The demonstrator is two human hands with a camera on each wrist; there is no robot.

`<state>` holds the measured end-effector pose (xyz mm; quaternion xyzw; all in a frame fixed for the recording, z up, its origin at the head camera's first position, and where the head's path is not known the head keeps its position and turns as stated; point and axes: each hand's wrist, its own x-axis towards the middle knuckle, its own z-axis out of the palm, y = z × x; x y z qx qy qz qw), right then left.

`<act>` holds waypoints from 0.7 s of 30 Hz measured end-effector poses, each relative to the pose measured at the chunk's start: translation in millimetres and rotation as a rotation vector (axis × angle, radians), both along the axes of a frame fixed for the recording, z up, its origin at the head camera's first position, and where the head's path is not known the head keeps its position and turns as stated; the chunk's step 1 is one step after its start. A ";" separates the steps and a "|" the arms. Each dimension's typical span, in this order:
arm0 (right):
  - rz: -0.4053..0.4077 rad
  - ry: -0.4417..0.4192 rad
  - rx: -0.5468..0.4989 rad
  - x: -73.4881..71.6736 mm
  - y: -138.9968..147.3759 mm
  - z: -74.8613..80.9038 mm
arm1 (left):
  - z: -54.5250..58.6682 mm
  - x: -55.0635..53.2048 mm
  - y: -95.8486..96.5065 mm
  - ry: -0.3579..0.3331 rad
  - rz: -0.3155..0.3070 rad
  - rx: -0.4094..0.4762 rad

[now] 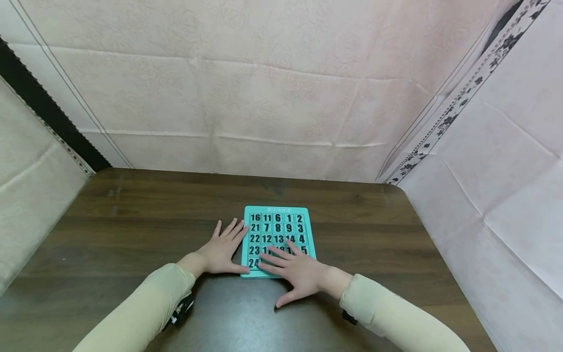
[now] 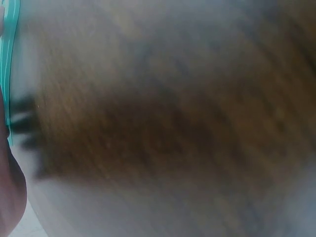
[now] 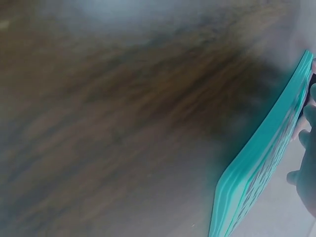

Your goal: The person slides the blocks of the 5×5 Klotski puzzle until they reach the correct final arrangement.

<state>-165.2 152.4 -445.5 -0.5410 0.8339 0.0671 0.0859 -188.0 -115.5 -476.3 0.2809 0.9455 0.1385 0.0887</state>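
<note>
A turquoise number slide puzzle [image 1: 278,215] with black numbers on pale tiles lies flat on the table, its printed top row reading 16, 11, 6, 1, 2. My left hand [image 1: 220,253] is spread along the puzzle's left edge, the thumb at the bottom left corner and fingertips at the upper left side. Over the lower rows reaches my right hand [image 1: 303,274], fingers spread and covering several tiles; its thumb points off the puzzle over the wood. In the right wrist view the puzzle's frame [image 3: 261,143] shows edge-on beside the fingers. Neither hand grips anything.
The dark brown wooden table [image 1: 176,205] extends around the puzzle. Behind it hangs a pale patterned cloth [image 1: 264,107], with another white cloth [image 1: 506,171] along the right side. Dark devices sit at both wrists below the pale sleeves.
</note>
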 end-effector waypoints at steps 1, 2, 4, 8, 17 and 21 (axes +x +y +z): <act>-0.003 -0.004 0.005 -0.2 -1.6 -0.2 | -0.2 -0.1 0.0 -0.001 -0.001 -0.001; -0.003 -0.005 0.008 -0.6 -3.1 -0.5 | -0.4 -0.2 0.0 -0.002 -0.001 0.000; -0.003 -0.006 0.015 -1.0 -5.9 -1.4 | -0.7 -0.3 -0.1 -0.003 -0.002 -0.002; 0.002 0.004 0.027 -1.0 -9.4 -1.0 | -0.1 0.0 -0.1 -0.001 -0.003 -0.002; -0.003 -0.032 0.023 -1.8 -7.0 -1.9 | 0.8 0.1 0.4 0.001 -0.004 -0.009; -0.004 -0.041 0.002 -1.5 -1.6 -1.7 | 2.1 0.5 0.7 -0.004 -0.002 -0.005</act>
